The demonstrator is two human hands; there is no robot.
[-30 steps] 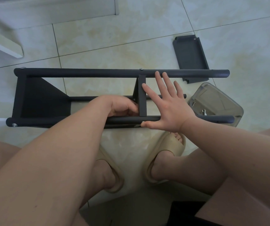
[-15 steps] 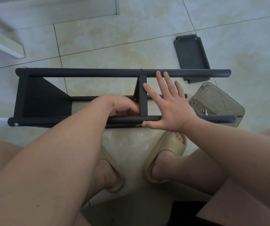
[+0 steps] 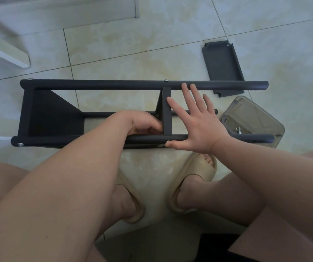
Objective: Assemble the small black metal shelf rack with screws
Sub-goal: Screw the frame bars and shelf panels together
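Note:
The black metal rack (image 3: 102, 85) lies on its side on the tiled floor, its long tubes running left to right. One shelf panel (image 3: 51, 114) is fixed at the left end. A second panel (image 3: 166, 110) stands edge-on near the middle. My left hand (image 3: 144, 124) reaches inside the frame, fingers curled at the base of that middle panel; what they hold is hidden. My right hand (image 3: 197, 120) is spread flat, fingers straight against the middle panel's right side, thumb pressing a silver screw head (image 3: 168, 141) on the near tube.
A loose black shelf panel (image 3: 222, 68) lies on the floor at the upper right. A clear plastic box (image 3: 254, 120) with screws sits behind the rack's right end. My feet in beige slippers (image 3: 195, 178) are just below the rack. White furniture (image 3: 4, 52) stands upper left.
Almost nothing has moved; both hands stay at the middle panel, and the view has shifted only slightly.

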